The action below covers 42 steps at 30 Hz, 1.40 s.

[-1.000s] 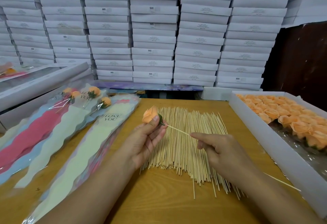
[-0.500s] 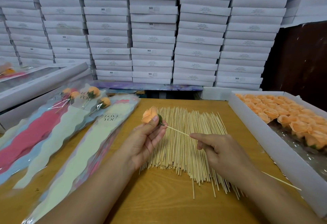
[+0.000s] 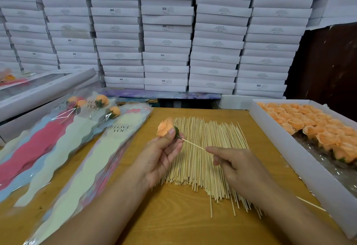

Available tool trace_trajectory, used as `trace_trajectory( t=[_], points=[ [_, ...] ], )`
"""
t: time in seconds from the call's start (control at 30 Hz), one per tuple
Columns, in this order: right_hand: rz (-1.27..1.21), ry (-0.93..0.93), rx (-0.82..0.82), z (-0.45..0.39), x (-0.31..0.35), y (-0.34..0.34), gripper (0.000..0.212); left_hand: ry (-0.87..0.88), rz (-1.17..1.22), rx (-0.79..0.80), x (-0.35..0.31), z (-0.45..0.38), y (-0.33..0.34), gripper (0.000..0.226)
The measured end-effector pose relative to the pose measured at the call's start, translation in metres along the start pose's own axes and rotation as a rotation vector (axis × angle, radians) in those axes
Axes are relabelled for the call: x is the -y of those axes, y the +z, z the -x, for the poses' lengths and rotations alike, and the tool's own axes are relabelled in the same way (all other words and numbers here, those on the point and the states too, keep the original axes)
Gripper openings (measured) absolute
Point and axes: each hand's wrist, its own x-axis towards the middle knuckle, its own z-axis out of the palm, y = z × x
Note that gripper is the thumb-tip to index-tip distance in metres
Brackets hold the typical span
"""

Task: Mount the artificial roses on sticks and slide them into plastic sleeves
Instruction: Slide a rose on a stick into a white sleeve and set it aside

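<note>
Head view: an orange artificial rose (image 3: 165, 126) is pinched by the fingers (image 3: 171, 131) of the left hand (image 3: 161, 157) above the pile of sticks (image 3: 204, 159) on the tabletop (image 3: 173, 215). One stick (image 3: 193, 144), entering the rose's base, is pinched by the right hand (image 3: 237, 167). Plastic sleeves (image 3: 77, 148) are laid at left; a box of roses (image 3: 301, 159) is placed at right.

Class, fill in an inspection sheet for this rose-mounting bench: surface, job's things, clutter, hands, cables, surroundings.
Surface: wooden table.
Job's things: loose sticks piled at centre; tray of orange roses at right; plastic sleeves at left, some already filled.
Clutter: nothing seen.
Hands: left hand holds a rose; right hand pinches the stick that meets the rose's base.
Cables: nothing seen.
Surroundings: stacked white boxes behind.
</note>
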Motion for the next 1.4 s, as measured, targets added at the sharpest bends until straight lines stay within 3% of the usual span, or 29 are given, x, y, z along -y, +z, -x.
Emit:
trace_trajectory(
  t=[0.8, 0.9, 1.03, 1.4],
  points=[
    [-0.433, 0.192, 0.121, -0.005, 0.009, -0.006, 0.029, -0.015, -0.020, 0.040, 0.000, 0.003, 0.000, 0.032],
    [-0.364, 0.183, 0.120, -0.004, 0.010, -0.006, 0.019, -0.004, -0.022, 0.022, 0.001, 0.002, 0.001, 0.031],
    [-0.130, 0.186, -0.019, -0.002, 0.012, -0.003, 0.013, 0.001, -0.012, 0.015, 0.001, 0.002, 0.001, 0.029],
    [-0.175, 0.128, 0.004, 0.005, 0.018, -0.003, 0.026, -0.006, -0.027, 0.027, 0.000, 0.000, -0.003, 0.027]
  ],
)
